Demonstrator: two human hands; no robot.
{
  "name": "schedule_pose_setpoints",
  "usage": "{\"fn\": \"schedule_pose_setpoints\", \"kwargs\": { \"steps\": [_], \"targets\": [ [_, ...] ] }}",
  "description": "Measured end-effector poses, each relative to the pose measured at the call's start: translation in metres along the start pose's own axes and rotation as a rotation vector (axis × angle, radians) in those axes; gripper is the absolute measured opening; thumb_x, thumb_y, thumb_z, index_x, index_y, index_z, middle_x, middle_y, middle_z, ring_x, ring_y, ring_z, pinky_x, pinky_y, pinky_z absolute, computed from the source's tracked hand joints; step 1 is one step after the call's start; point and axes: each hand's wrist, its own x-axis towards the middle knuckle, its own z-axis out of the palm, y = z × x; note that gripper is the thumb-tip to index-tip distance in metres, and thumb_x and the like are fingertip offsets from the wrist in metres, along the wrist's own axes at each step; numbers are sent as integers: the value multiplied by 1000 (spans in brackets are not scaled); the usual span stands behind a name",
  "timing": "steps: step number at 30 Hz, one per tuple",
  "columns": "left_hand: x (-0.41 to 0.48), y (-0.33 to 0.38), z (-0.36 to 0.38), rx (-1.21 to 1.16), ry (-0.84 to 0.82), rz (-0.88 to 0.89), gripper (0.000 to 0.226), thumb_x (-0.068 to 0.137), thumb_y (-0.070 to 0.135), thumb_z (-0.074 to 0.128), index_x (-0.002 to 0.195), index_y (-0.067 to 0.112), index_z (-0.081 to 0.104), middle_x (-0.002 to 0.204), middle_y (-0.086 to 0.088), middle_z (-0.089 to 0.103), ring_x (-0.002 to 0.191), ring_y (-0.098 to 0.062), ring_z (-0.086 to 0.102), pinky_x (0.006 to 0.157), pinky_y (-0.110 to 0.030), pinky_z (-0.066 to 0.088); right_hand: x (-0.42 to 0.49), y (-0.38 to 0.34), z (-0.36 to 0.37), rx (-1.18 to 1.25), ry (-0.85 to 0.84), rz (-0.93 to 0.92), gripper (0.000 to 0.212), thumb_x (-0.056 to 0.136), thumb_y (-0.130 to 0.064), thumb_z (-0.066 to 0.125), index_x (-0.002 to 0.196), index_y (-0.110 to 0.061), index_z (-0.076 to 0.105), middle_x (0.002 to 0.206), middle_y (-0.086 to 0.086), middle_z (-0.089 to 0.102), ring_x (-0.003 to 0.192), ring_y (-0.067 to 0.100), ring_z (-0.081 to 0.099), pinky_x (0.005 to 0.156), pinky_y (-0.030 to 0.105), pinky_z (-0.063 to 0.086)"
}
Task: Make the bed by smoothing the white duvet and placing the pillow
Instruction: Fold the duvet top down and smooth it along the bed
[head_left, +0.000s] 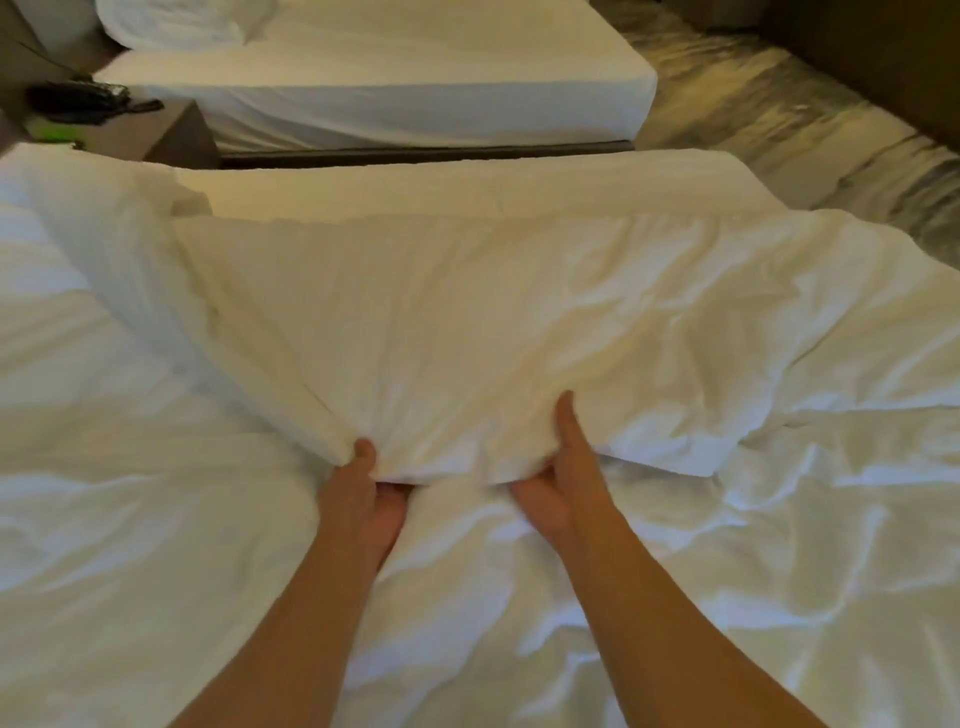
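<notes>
Pillow (467, 322): lies flat across the middle of the bed (467, 182), on top of the white duvet (156, 519), near edge raised a little. Gripped along that edge by left hand (363, 488) and right hand (561, 483), close together; thumbs on top, fingers curled beneath, clamped on the fabric. Judged not yet in its final place.

Duvet: creased on every side, bunched at the left. Smoothing judged unfinished.

Risks noted:
- Both grips near the centre of one edge, so likely sag or folding of the free corners on lifting.
- Dragging rather than lifting likely to pull fresh wrinkles into the duvet below.
- Setting down before smoothing likely to trap creases underneath.

Containers: none seen. Beyond: second bed (389, 67), nightstand (171, 135) bearing a dark telephone (78, 98).
</notes>
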Motion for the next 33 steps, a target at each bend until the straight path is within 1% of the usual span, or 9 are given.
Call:
{"fn": "schedule_pose_setpoints", "kwargs": {
  "steps": [4, 8, 11, 20, 22, 25, 27, 29, 33],
  "targets": [
    [8, 0, -3, 70, 71, -92, 51, 106, 33, 53, 151, 11, 43, 139, -22, 60, 123, -42, 61, 77, -61, 57, 13, 22, 1, -37, 203, -30, 49, 95, -40, 71, 137, -15, 62, 122, 14, 73, 109, 34, 70, 105, 56, 52],
    [-12, 23, 10, 97, 22, -13, 42, 110, 23, 46, 148, 7, 44, 139, -21, 58, 118, -38, 58, 96, -69, 46, 19, 13, -20, -36, 164, 11, 56, 97, -45, 67, 144, -17, 56, 135, 16, 67, 121, 40, 64, 101, 62, 53],
    [-14, 35, 13, 116, 4, 13, 41, 109, 21, 47, 148, 9, 44, 131, -21, 60, 118, -39, 58, 88, -71, 44, 23, 15, -26, 13, 114, 61, 61, 94, -49, 68, 144, -17, 55, 135, 20, 67, 121, 45, 63, 84, 65, 59],
    [-7, 60, 0, 196, -42, -26, 45, 100, 34, 64, 138, 11, 56, 123, -17, 69, 110, -40, 66, 82, -67, 55, -1, 74, 13, 43, 43, 52, 56, 88, -39, 79, 135, -13, 64, 123, 16, 75, 117, 35, 70, 99, 50, 57],
    [3, 84, 4, 287, 39, 51, 70, 75, 60, 83, 123, 13, 62, 114, -13, 73, 100, -40, 70, 81, -66, 58, 6, 102, 30, -14, 95, -8, 60, 88, -37, 80, 139, -13, 60, 126, 15, 74, 116, 34, 71, 94, 48, 60],
    [31, 136, 11, 641, 215, 202, 112, 63, 65, 88, 144, 7, 37, 126, -8, 60, 112, -34, 62, 98, -50, 54, 20, 138, 49, -109, 184, -128, 55, 96, -29, 73, 144, -12, 54, 127, 14, 71, 112, 31, 70, 98, 49, 57],
    [60, 169, 10, 835, 244, 250, 100, 80, 47, 82, 150, 1, 27, 140, -18, 54, 124, -37, 58, 105, -47, 50, 25, 150, 49, -136, 237, -187, 46, 100, -25, 68, 141, -11, 54, 117, 14, 71, 102, 32, 69, 99, 55, 56],
    [83, 187, -7, 839, 203, 246, 71, 86, 27, 71, 146, 2, 41, 140, -20, 58, 122, -39, 60, 101, -47, 53, 22, 152, 47, -117, 262, -258, 41, 101, -24, 65, 139, -9, 55, 116, 16, 71, 102, 35, 69, 94, 58, 56],
    [68, 179, -69, 318, 45, 52, 45, 102, 26, 60, 145, 15, 50, 131, -7, 62, 103, -29, 63, 83, -43, 58, 11, 181, 57, -26, 214, -308, 51, 95, -37, 72, 137, -9, 60, 124, 19, 72, 112, 38, 70, 99, 57, 56]
  ]
}}
